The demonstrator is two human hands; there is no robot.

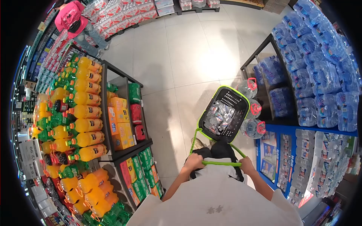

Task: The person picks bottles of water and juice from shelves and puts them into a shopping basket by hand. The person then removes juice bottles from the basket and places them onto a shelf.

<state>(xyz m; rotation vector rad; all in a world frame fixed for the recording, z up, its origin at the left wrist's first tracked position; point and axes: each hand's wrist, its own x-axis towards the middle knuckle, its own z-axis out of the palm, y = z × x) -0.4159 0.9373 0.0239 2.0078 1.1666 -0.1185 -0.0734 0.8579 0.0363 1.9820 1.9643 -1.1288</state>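
Observation:
A black shopping basket [206, 119] with a bright green rim is in front of my legs, low over the floor. Its green handle [221, 164] runs across my front at waist height. My left hand [194, 162] is closed around the left end of this handle, and my right hand [247, 165] grips the right end. Inside the basket lie several small clear plastic bottles [219, 116], heaped together. Large water jugs with red caps and handles, such as this water jug [250, 128], stand close by the basket's right side.
Orange soda bottles [88, 111] line the left shelf, with yellow boxes [121, 122] below. On the right are stacked blue water packs [322, 79] and a blue rack [288, 162] of bottled water. A person in a pink top [69, 17] stands far left. Tiled floor [162, 56] stretches ahead.

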